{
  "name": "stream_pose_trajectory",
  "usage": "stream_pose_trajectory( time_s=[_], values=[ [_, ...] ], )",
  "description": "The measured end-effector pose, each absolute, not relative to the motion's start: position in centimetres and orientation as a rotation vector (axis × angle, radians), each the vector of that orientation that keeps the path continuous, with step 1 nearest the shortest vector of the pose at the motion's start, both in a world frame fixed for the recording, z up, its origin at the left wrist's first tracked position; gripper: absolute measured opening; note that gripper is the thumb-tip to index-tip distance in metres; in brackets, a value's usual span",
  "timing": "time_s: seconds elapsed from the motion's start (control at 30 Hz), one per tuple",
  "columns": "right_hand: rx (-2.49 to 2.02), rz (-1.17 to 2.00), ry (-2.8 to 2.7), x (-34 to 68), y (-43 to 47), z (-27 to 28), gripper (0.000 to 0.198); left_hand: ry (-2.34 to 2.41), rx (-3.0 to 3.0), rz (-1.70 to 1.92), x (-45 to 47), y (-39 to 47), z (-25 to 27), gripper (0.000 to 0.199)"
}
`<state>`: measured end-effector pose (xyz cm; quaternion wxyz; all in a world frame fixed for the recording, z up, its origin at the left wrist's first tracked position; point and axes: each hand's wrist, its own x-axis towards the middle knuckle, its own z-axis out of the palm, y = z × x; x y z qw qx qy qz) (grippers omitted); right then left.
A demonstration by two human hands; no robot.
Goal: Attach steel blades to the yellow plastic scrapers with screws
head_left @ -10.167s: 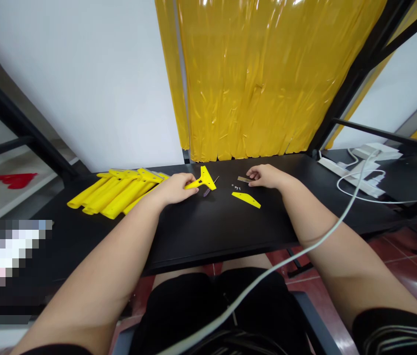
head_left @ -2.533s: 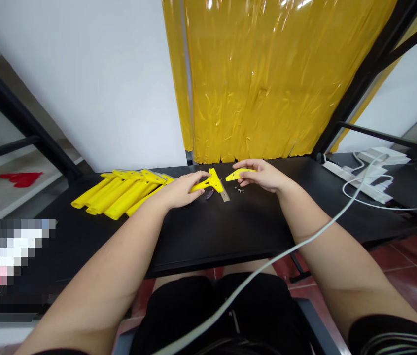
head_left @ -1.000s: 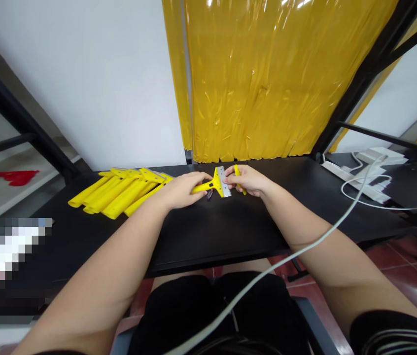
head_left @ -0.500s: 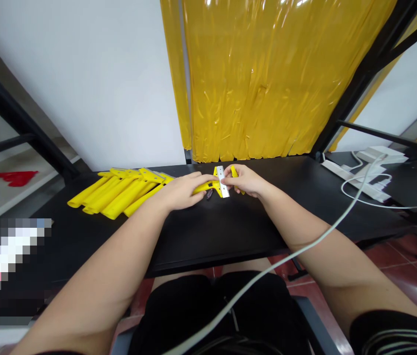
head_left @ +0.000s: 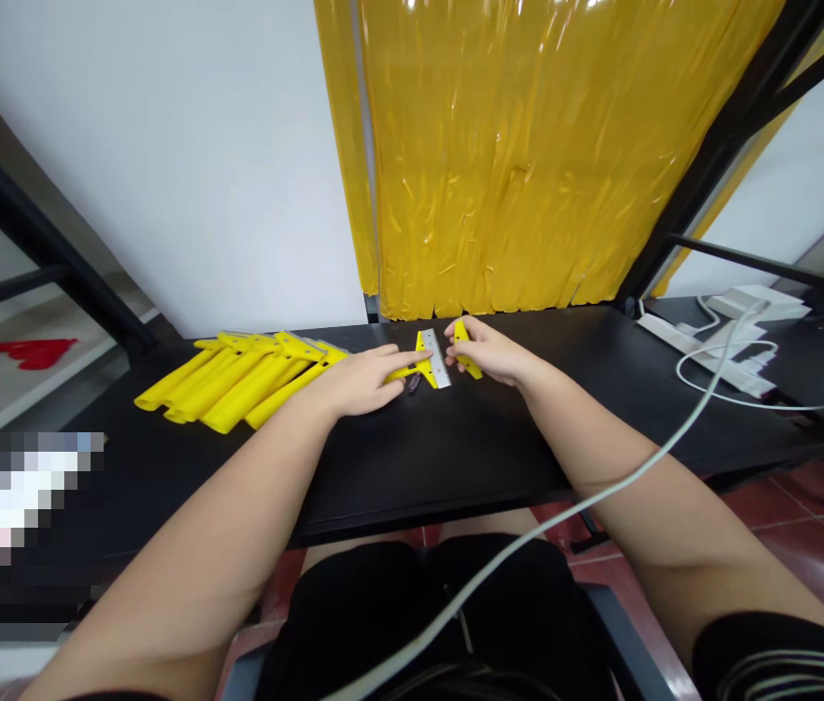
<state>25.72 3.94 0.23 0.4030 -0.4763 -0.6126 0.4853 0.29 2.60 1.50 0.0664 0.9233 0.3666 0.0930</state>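
My left hand (head_left: 362,380) is closed around the handle of a yellow scraper (head_left: 423,368), with its index finger stretched toward the head. Across the scraper's head lies a flat silver blade (head_left: 436,360), its holes showing. Just to the right, my right hand (head_left: 494,350) pinches a small yellow plate with holes (head_left: 464,349), held apart from the blade. A small dark object (head_left: 414,384), too small to name, lies on the black table below the scraper's head.
Several yellow scrapers (head_left: 233,389) lie side by side on the table (head_left: 412,467) at the left. A white power strip (head_left: 704,355) with plugs sits at the right. A white cable (head_left: 602,497) crosses the view in front of my right arm. Yellow plastic strips (head_left: 514,175) hang behind.
My right hand has let go of the blade and shifted slightly right with the yellow plate, now turned more into view. The left index finger now reaches over the scraper's head.
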Motion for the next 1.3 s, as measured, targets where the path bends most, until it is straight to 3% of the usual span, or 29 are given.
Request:
stream_pose_trajectory(
  time_s=[0.4, 0.8, 0.93, 1.3],
  values=[
    [-1.176, 1.194, -1.399, 27.9, 4.2, 1.1, 0.031, 1.073, 2.756, 0.260, 0.0, 3.1, 1.2, 0.061],
    [-1.223, 1.266, -1.202, 27.5, 3.9, 2.2, 0.018, 1.063, 2.723, 0.301, 0.2, 3.0, 1.4, 0.060],
    [-1.318, 1.121, -1.288, 27.0, 4.2, 1.4, 0.026, 1.128, 2.706, 0.278, 0.3, 2.6, 1.8, 0.060],
    [-1.250, 1.239, -1.369, 24.1, 3.5, 0.7, 0.029, 1.084, 2.728, 0.303, 0.3, 2.7, 1.4, 0.058]
  ],
)
